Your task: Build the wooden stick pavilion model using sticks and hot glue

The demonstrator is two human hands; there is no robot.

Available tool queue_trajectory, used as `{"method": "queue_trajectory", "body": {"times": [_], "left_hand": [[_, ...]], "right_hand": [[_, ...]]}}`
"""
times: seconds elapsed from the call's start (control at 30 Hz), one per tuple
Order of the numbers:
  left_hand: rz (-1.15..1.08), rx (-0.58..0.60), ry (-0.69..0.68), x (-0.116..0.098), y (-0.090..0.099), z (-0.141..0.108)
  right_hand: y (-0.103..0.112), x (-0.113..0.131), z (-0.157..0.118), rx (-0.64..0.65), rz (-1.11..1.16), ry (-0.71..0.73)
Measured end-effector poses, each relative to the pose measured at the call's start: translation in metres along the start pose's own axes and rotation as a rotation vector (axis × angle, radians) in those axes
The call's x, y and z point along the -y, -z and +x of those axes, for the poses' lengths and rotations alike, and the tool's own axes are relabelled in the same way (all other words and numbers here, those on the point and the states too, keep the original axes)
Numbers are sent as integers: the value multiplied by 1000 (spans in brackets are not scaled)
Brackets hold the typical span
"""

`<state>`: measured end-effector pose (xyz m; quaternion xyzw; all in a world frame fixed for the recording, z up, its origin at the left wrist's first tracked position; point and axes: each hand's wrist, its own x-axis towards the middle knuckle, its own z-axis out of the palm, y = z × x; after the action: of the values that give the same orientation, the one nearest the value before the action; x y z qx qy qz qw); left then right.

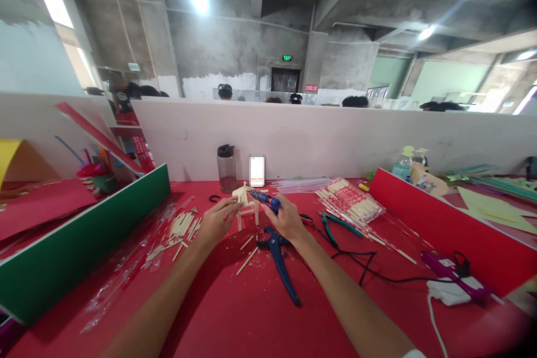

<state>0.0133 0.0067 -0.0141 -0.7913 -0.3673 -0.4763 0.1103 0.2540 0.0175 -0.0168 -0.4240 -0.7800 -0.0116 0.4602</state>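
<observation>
A small house-like frame of pale wooden sticks (247, 211) stands on the red tabletop, with a peaked top and thin legs. My left hand (218, 218) pinches its left side with thumb and fingers close together. In my right hand (287, 218) is a blue glue gun (267, 200), its nozzle pointing left at the upper part of the frame. The exact contact of the nozzle is too small to make out. Below my hands lie a blue-handled cutter (280, 268) and a few loose sticks (247, 261).
Cut sticks (181, 226) lie at left beside clear plastic wrapping (126, 268). A bottle (227, 170) and a bright-screened phone (257, 171) stand behind. To the right are packed sticks (350, 201), green-handled pliers (342, 225) and a black cord (394, 278). Green (92, 235) and red (453, 229) boards flank the workspace.
</observation>
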Motion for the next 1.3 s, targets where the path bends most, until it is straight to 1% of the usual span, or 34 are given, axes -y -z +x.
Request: {"method": "queue_trajectory", "body": {"times": [0.27, 0.47, 0.7, 0.97, 1.17, 1.3], "left_hand": [[12, 6, -4, 0, 1, 0], [15, 2, 4, 1, 0, 0], [15, 12, -2, 0, 1, -1], [18, 9, 1, 1, -1, -1], [12, 7, 2, 5, -2, -3], [28, 7, 1, 6, -2, -3]], "right_hand": [[7, 5, -1, 14, 18, -17], [13, 11, 0, 34, 17, 37], [10, 7, 0, 12, 26, -18], [3, 3, 0, -7, -19, -14], [4, 1, -3, 8, -31, -35], [8, 4, -3, 16, 5, -33]]}}
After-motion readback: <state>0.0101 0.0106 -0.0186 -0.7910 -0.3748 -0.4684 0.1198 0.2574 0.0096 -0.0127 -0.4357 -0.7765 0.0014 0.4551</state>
